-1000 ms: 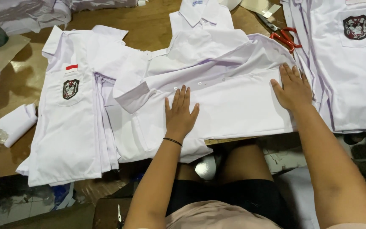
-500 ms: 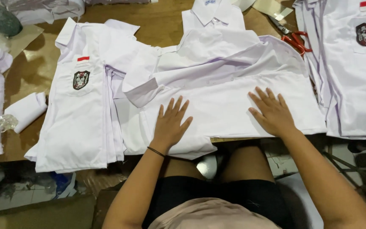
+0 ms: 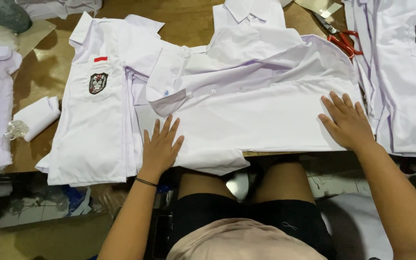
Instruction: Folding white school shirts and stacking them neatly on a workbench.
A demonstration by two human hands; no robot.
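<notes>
Head view: white shirt [image 3: 246,115] under flat, open left hand [image 3: 161,150] and right hand [image 3: 346,121].

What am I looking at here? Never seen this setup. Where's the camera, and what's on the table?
There is no machine: a person works with two bare hands. The one camera sits on their head and looks down, so their arms reach in from the bottom and their lap shows below the table edge.

The left hand and the right hand both lie flat, palms down, on a white shirt spread in the middle. Neither hand grips anything.

Left of it lies a stack of folded white shirts with a chest badge, and a small white roll. Another shirt pile lies on the right, with red-handled scissors beside it.
</notes>
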